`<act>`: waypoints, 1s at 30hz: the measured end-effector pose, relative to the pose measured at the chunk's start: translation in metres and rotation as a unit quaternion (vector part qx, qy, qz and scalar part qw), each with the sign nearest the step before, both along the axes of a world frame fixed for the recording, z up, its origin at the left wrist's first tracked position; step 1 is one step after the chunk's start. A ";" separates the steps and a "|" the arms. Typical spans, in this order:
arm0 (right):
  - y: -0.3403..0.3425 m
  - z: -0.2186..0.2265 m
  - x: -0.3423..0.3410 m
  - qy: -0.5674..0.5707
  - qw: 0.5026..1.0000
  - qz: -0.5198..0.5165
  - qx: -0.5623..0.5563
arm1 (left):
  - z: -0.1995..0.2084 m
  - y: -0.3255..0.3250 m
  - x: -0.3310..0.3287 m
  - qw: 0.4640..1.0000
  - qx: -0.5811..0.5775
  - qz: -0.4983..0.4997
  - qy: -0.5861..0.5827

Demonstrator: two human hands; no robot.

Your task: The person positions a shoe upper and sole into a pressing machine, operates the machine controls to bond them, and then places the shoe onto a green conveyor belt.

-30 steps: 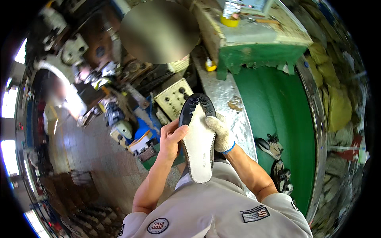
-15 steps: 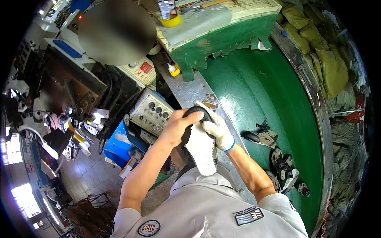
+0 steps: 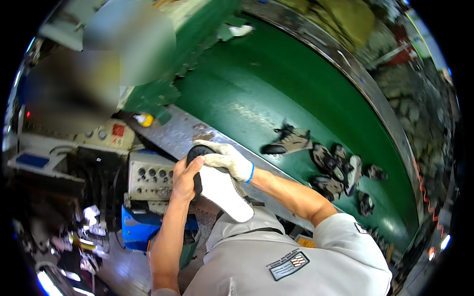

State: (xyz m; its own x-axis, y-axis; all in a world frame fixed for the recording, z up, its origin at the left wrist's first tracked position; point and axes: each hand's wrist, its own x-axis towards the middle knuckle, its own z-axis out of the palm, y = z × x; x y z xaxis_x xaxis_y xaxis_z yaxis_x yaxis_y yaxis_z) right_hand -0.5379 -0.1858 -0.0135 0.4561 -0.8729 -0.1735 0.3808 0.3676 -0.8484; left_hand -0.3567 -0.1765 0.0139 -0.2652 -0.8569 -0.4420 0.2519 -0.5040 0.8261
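Note:
Both my hands grip a shoe upper point(image 3: 224, 193), its white underside turned up toward me and its black toe pointing away. My bare left hand point(image 3: 184, 180) is closed on the toe's left side, thumb on top near the white part. On the right side, my right hand point(image 3: 228, 159) in a white knitted glove with a blue cuff wraps the black toe and edge. Fingers under the shoe upper are hidden. It is held above my lap, beside the metal edge point(image 3: 232, 148) of a green belt.
Several grey-and-black shoes point(image 3: 291, 140) lie on the green belt point(image 3: 237, 93) at the right. A control box point(image 3: 148, 178) with knobs stands left of my hands, above a blue machine part point(image 3: 136, 229). A yellow bottle point(image 3: 144, 120) sits on the metal edge.
My view has turned toward the right, so the belt and shoes appear farther left. Both hands keep hold of the shoe upper, which tilts slightly more in the picture.

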 end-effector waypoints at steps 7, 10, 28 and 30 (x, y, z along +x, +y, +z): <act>0.018 -0.015 -0.067 0.192 0.980 -0.027 0.041 | -0.054 -0.002 -0.035 0.962 -0.098 -0.111 -0.229; 0.031 -0.024 -0.137 0.340 0.927 -0.093 0.126 | -0.045 0.025 -0.010 0.970 -0.101 -0.010 -0.220; 0.113 -0.074 0.092 0.628 0.736 0.212 -0.139 | -0.165 0.416 0.313 0.691 0.127 0.581 -0.411; 0.108 -0.055 0.109 0.629 0.733 0.219 -0.143 | -0.180 0.395 0.276 0.751 0.135 0.534 -0.363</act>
State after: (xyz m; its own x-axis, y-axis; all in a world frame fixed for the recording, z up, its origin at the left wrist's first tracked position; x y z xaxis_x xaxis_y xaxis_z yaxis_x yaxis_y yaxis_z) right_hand -0.4287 -0.0780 -0.0688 0.3398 -0.7736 -0.5349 -0.8687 -0.0401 -0.4938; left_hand -0.0811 0.2188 -0.1664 0.9056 -0.2622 -0.3335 0.1639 -0.5089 0.8451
